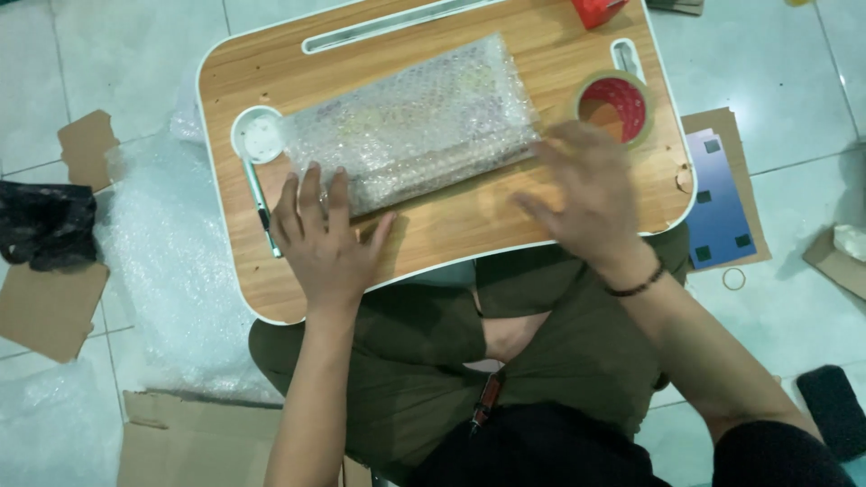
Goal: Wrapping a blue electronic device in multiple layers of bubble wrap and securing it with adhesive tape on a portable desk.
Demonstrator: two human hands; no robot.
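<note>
1. Nearest the camera, the person sits cross-legged on the tiled floor (794, 81) in olive trousers, with a small wooden lap table (469, 230) across the knees.
2. The left hand (325, 239) lies flat at the near left part of the table, fingers (311, 189) spread and open, their tips pressing on the near left corner of the bubble-wrapped parcel (415, 122); it grips nothing.
3. The right hand (582, 194), blurred with motion, hovers over the near right part of the table, fingers (541, 212) loosely spread and open, holding nothing. Its far edge is at the parcel's right end and just beside the tape roll (615, 106). A dark beaded bracelet (636, 287) circles that wrist.
4. The parcel, a flat oblong wrapped in clear bubble wrap, lies slantwise across the middle of the table, between both hands.
5. Left of the parcel sits a round white cup recess (257, 133); a slim utility knife (262, 207) lies just below it, beside the left hand.
6. The tape roll, brownish with a red core, rests flat near the table's right edge.
7. Farther, a long slot (397, 22) runs along the table's far edge, and a red object (595, 11) stands at the far right corner.
8. On the floor: loose bubble wrap (171, 271) and cardboard pieces (50, 307) to the left, a blue printed sheet (717, 207) to the right.
</note>
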